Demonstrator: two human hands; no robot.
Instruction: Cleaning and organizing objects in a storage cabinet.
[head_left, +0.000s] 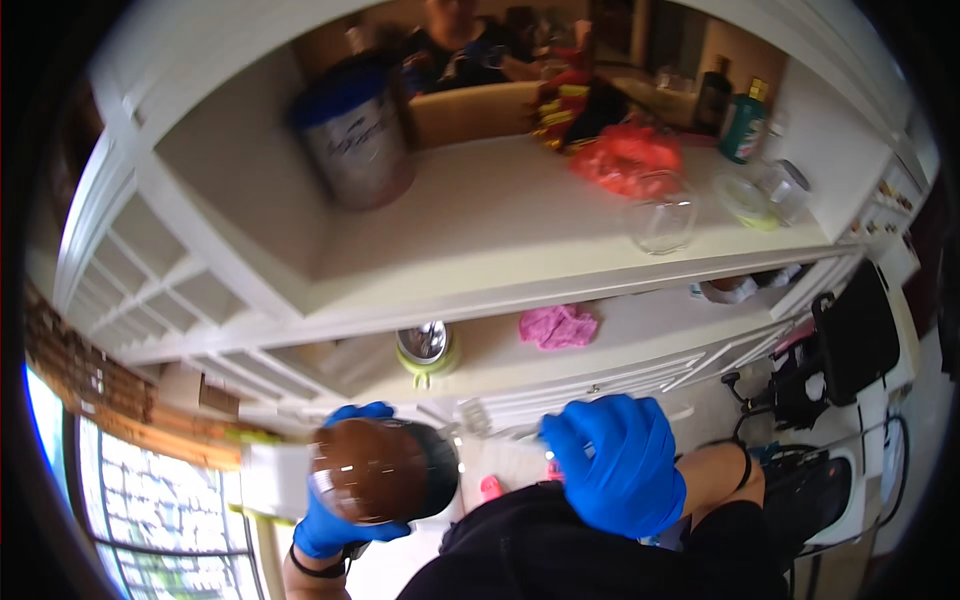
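My left hand (330, 517), in a blue glove, is wrapped around a large jar (375, 470) with brown contents and a dark end pointing right. To its right, my right hand (619, 465), also blue-gloved, is raised in front of my body with its fingers bent; whether something small is between them cannot be made out. Beyond the hands, on the lower shelf, are a green-rimmed container (426, 349) with shiny metal inside and a crumpled pink cloth (558, 327).
The upper shelf (480, 217) holds a blue-lidded tub (356, 142), a red plastic bag (630, 159), a clear glass jar (664, 221), a green bottle (742, 124) and a lidded jar (784, 187). A mirror backs it. A black chair (855, 337) stands at right, a window (165, 502) at lower left.
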